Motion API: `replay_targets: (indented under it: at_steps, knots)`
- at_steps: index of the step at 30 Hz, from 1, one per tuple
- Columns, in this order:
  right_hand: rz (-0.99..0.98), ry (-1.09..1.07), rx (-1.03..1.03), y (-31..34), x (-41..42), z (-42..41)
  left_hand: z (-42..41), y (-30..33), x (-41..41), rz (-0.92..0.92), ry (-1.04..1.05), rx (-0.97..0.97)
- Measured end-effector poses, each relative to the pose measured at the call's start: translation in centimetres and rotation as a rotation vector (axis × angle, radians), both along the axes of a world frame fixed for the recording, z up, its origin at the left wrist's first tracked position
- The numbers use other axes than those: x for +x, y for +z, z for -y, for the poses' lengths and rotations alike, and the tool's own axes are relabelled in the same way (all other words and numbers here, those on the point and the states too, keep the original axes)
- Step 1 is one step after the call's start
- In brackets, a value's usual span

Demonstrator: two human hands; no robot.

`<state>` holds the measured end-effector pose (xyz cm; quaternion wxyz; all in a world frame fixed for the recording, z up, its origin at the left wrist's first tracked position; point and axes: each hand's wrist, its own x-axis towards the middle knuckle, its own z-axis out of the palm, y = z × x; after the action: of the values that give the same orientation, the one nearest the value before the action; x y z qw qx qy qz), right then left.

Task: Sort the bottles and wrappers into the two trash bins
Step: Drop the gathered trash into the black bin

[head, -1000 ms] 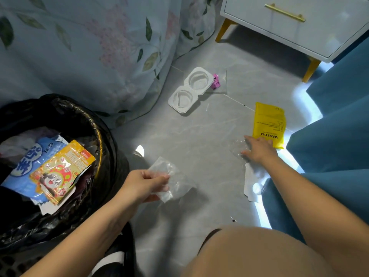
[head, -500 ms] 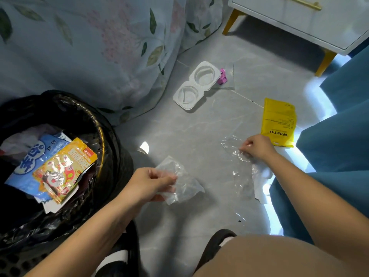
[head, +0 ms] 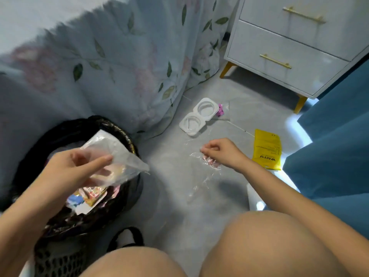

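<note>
My left hand point(head: 73, 168) pinches a clear plastic bag point(head: 119, 156) and holds it above the black-lined trash bin point(head: 123, 134) at the lower left. Colourful wrappers point(head: 89, 196) lie inside that bin. My right hand point(head: 221, 150) is closed on a thin clear plastic wrapper point(head: 201, 176), which hangs from it just over the grey floor. A white two-cup plastic tray point(head: 196, 116) lies on the floor beyond, with a small pink piece point(head: 220, 109) beside it. A yellow packet point(head: 267, 148) lies to the right of my right hand.
A floral bedspread point(head: 119, 62) hangs down behind the bin. A white drawer cabinet point(head: 299, 47) on yellow legs stands at the back right. Blue fabric point(head: 335, 140) covers the right side. My bare knees point(head: 259, 246) fill the bottom of the view.
My left hand has lifted the clear bag from the floor up over the bin. My right hand has raised the thin clear wrapper off the floor. The camera has tilted up.
</note>
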<state>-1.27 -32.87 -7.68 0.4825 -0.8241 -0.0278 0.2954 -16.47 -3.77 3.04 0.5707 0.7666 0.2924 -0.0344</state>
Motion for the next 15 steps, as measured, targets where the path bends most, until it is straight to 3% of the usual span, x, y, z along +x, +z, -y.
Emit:
replay_targets:
  at_steps: [6,8,10,13,15]
  knots:
    - [0.005,0.086,0.123,4.6,-1.3,-5.3,-8.3,-2.3,-2.5,-0.255,0.073,0.254]
    - [0.023,0.143,0.124,6.6,-1.6,-7.2,-8.6,-2.5,-3.0,-0.339,-0.005,0.484]
    - [0.065,0.230,0.090,8.9,-1.8,-8.7,-7.6,-1.7,-3.4,-0.275,-0.064,0.691]
    - [0.100,0.303,0.095,12.6,-2.1,-10.8,-3.9,0.5,-3.4,-0.005,-0.059,0.556]
    - [0.111,0.319,0.143,15.0,-2.6,-12.6,-1.3,1.7,-3.1,0.027,-0.057,0.203]
